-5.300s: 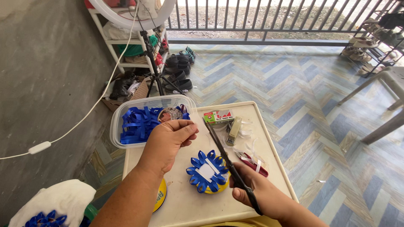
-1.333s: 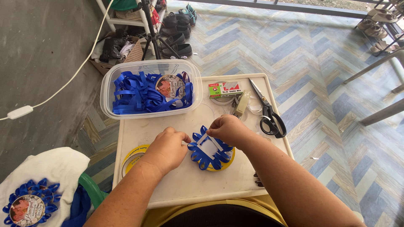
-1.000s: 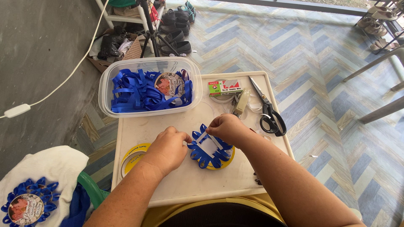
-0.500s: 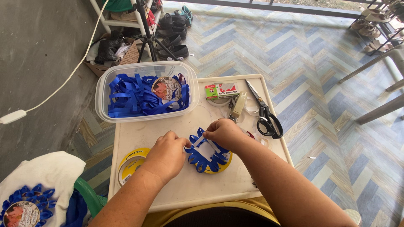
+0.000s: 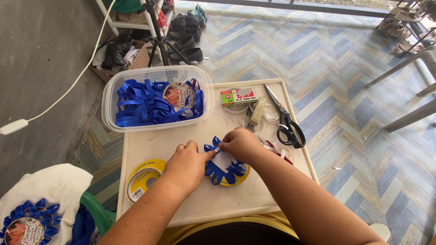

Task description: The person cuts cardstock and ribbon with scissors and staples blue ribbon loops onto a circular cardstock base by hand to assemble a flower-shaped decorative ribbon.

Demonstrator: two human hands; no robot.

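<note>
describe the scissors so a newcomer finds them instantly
Start at the small white table in front of the person and go to its far right edge. The scissors lie there, shut, blades pointing away, right of the stapler. They are the only thing there with black loop handles and long metal blades.

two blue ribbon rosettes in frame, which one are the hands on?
The rosette on the white table, white backing up, touched by the left hand and right hand. The other rosette lies untouched on white cloth at lower left.

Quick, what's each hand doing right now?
Left hand: fingers curled, pressing the blue ribbon rosette, not gripping it.
Right hand: pinching the rosette's top edge.
</note>
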